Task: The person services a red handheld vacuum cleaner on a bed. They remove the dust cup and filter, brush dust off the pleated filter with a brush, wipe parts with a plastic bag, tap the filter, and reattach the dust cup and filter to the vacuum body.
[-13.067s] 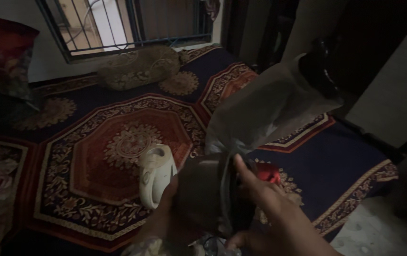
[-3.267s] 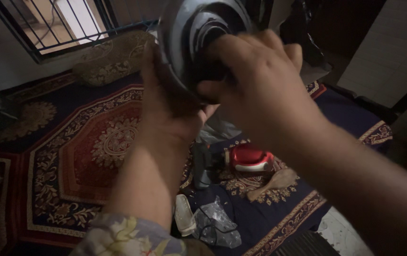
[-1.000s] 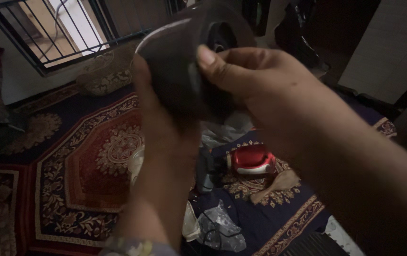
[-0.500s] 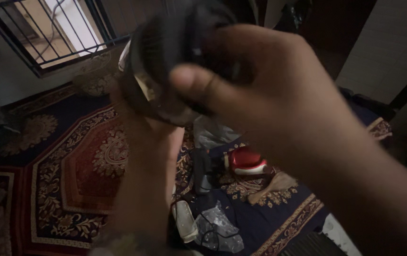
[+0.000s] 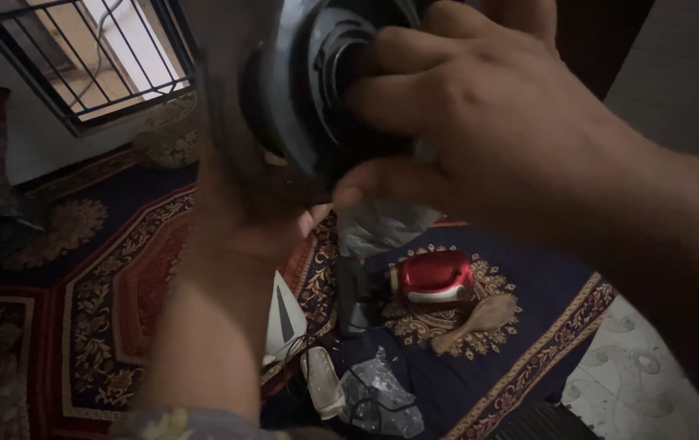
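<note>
A round grey part (image 5: 308, 90) with ringed, concentric ridges is held up close to the camera, high in the frame, between both hands. The right hand (image 5: 480, 122) is brought in from the right, its forearm running off the lower right corner; its fingers (image 5: 414, 53) are curled over the hub of the part, with the thumb pressed in from below, so the grip is closed on the part. The left hand (image 5: 243, 212) is raised from below on an upright forearm, a patterned sleeve (image 5: 178, 424) being seen at the bottom edge; it is blurred and mostly covered by the part, so it can only be said that the part is backed by it, and the spread of its fingers cannot be told. The top of the part is cut off by the frame and its far side is hidden. Below, on a patterned carpet (image 5: 80, 326), a red and silver object (image 5: 435, 277), a pale wooden piece (image 5: 476, 319), a dark upright object (image 5: 353, 295), crumpled clear plastic (image 5: 382, 391) and a white casing (image 5: 284, 318) are laid near one another. A barred window (image 5: 80, 57) is seen at the upper left.
</note>
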`<state>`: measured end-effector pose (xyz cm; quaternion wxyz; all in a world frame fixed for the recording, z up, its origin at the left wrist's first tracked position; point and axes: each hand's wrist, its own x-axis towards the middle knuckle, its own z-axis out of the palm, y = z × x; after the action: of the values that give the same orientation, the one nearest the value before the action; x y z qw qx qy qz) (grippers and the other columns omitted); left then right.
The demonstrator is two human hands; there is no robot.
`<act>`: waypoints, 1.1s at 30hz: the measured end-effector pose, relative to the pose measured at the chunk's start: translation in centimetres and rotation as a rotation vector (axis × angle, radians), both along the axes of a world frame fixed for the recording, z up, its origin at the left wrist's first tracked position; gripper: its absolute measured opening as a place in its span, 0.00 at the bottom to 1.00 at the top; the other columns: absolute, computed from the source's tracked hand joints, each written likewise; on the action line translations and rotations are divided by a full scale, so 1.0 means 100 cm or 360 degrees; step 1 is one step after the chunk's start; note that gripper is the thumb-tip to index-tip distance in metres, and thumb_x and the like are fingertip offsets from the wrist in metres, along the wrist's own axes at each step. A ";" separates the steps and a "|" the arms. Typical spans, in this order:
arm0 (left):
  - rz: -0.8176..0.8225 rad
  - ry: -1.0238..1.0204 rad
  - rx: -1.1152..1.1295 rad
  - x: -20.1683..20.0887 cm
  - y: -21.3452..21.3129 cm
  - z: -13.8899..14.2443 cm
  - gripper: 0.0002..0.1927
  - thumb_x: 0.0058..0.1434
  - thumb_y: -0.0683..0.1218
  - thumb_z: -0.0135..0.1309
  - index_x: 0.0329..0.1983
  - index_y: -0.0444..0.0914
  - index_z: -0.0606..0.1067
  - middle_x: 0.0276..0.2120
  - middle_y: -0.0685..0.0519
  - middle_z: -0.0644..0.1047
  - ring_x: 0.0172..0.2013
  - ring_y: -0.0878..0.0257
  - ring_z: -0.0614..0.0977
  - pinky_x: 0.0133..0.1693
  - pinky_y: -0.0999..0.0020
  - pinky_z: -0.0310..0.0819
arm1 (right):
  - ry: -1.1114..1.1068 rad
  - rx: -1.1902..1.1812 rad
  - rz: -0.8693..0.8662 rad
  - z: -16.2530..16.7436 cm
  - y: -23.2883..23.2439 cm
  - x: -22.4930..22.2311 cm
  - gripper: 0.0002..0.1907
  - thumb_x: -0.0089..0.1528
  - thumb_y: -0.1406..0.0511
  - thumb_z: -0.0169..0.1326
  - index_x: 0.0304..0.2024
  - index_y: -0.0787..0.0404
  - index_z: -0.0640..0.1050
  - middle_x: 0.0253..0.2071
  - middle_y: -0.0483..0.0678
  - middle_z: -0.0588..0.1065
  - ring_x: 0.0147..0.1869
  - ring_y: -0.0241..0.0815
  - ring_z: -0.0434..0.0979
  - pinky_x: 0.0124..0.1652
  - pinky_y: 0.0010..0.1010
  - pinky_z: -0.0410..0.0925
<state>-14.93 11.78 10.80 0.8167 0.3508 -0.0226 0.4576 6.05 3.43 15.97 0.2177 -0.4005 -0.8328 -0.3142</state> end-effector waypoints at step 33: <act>0.0432 0.0618 -0.0202 0.002 0.003 -0.001 0.46 0.56 0.75 0.41 0.66 0.41 0.71 0.57 0.45 0.79 0.59 0.48 0.81 0.57 0.39 0.75 | 0.0177 -0.0227 0.0128 0.002 0.012 -0.020 0.25 0.63 0.49 0.61 0.46 0.64 0.82 0.44 0.53 0.74 0.51 0.53 0.71 0.49 0.47 0.66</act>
<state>-14.75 12.12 10.66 0.7572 0.3799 0.2109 0.4877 4.07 4.61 16.22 0.2469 -0.3981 -0.8550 -0.2224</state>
